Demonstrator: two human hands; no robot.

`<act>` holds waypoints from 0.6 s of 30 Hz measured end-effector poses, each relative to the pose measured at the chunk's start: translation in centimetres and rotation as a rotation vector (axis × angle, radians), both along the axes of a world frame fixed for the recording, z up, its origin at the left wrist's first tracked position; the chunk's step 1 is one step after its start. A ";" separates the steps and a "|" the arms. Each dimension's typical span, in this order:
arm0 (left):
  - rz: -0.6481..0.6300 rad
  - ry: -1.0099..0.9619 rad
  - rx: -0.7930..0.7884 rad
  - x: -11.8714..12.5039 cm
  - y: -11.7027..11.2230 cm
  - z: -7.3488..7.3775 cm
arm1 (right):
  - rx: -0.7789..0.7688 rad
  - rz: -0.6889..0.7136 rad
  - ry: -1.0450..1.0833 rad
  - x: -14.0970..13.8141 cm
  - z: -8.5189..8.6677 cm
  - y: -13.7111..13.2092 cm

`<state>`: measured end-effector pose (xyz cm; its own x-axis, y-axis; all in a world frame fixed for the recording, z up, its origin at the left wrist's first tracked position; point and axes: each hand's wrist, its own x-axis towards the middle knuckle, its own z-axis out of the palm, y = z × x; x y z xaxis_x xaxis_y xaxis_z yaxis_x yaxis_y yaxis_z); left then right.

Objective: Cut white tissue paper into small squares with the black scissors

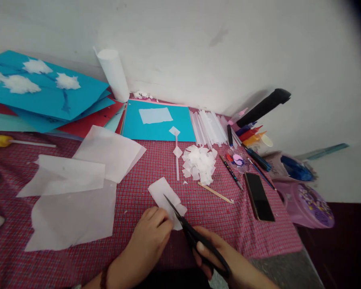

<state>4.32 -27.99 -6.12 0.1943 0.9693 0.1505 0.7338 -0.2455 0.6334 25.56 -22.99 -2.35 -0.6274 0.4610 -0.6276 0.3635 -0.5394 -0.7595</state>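
White thin paper (162,190), a small folded or stacked piece, lies just beyond the left hand (152,233), whose bent fingers pinch its near left edge. The right hand (224,249) grasps black scissors (196,235), its fingers curled around the handles; the upper blade lies slantwise across the paper, its tip just ahead of the left fingertips. How far the blades are parted cannot be told. Beyond the paper and ahead of the right fingers stands a loose heap of white paper scraps (200,162); just left of it lies a narrow pale strip (177,170) with small diamond-shaped pieces on it. A flat wooden stick (215,192) lies between the heap and the right fingers; farther to their right rests a dark phone (261,197). Larger translucent sheets (75,216) overlap to the left of the left fingers. Well ahead of both hands, a blue sheet (138,132) bears a white rectangle (155,115). Checked red cloth (138,170) lies beneath the arrangement.
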 end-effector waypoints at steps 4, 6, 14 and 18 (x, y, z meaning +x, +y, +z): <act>-0.020 -0.004 -0.030 0.2 0.0 -0.1 | 0.001 0.023 -0.036 -0.2 0.0 -0.1; -0.029 -0.001 -0.035 0.2 0.0 -0.2 | 0.008 0.030 -0.033 -0.1 -0.1 -0.1; -0.031 -0.026 0.000 0.2 0.2 0.0 | -0.019 0.028 0.040 0.3 -0.7 0.2; -0.062 -0.046 0.017 0.1 0.0 0.3 | 0.005 0.040 0.031 -0.6 -0.4 0.7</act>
